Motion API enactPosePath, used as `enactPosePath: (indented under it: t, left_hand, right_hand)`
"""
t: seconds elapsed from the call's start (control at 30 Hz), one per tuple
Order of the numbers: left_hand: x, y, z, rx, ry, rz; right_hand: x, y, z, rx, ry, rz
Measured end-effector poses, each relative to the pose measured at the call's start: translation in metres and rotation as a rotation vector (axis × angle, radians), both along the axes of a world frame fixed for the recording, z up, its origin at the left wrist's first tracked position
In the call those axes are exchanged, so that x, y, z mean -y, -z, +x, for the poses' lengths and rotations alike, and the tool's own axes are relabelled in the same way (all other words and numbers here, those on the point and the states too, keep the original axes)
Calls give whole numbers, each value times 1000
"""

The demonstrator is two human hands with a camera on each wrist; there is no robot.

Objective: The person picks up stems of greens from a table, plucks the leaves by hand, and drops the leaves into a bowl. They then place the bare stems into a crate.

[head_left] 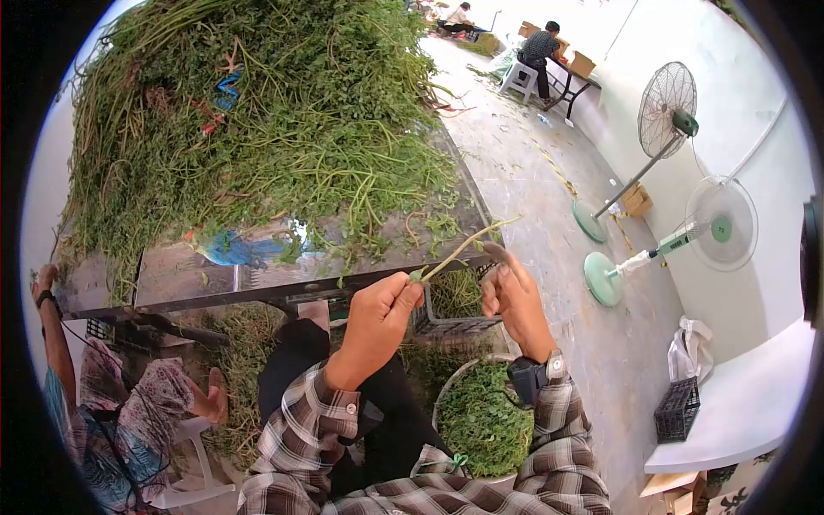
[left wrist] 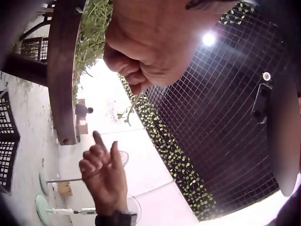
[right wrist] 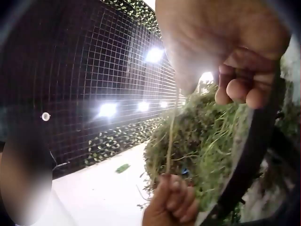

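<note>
My left hand (head_left: pixel 376 319) pinches a long, thin plant stem (head_left: pixel 470 241) between thumb and fingers, above the table's front edge. The stem slants up to the right, with a small leaf near the pinching fingers. Just below its free end is my right hand (head_left: pixel 520 302), index finger and thumb apart, other fingers loosely bent and holding nothing. In the right wrist view the stem (right wrist: pixel 171 136) runs from the left hand (right wrist: pixel 173 202) up toward the right hand (right wrist: pixel 221 42). A large heap of leafy green stems (head_left: pixel 283 129) covers most of the table (head_left: pixel 378 268).
A black crate (head_left: pixel 459 326) with stems stands under the table edge, and a round tub (head_left: pixel 439 402) of picked leaves sits by my knees. At left another person's arm (head_left: pixel 58 343) reaches the table. Standing fans (head_left: pixel 668 94) are at right. Blue plastic (head_left: pixel 236 247) lies on the table.
</note>
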State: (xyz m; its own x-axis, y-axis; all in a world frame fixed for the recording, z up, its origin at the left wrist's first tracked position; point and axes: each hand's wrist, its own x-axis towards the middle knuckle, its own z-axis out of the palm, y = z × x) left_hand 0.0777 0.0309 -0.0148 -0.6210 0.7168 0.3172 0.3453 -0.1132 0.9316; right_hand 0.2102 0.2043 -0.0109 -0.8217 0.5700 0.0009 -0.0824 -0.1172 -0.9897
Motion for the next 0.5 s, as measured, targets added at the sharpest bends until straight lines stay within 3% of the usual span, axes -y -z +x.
enactPosePath:
  t: [0.3, 0.4, 0.5]
  left_hand:
    - [7, -4, -5, -25, -14, 18]
    - [9, -3, -5, -40, -27, 55]
    - [11, -1, -9, -21, -52, 65]
  right_hand:
    - [14, -9, -52, -50, 21, 29]
    - [-9, -10, -53, -103, 282, 6]
    - [-48, -4, -33, -283, 220, -121]
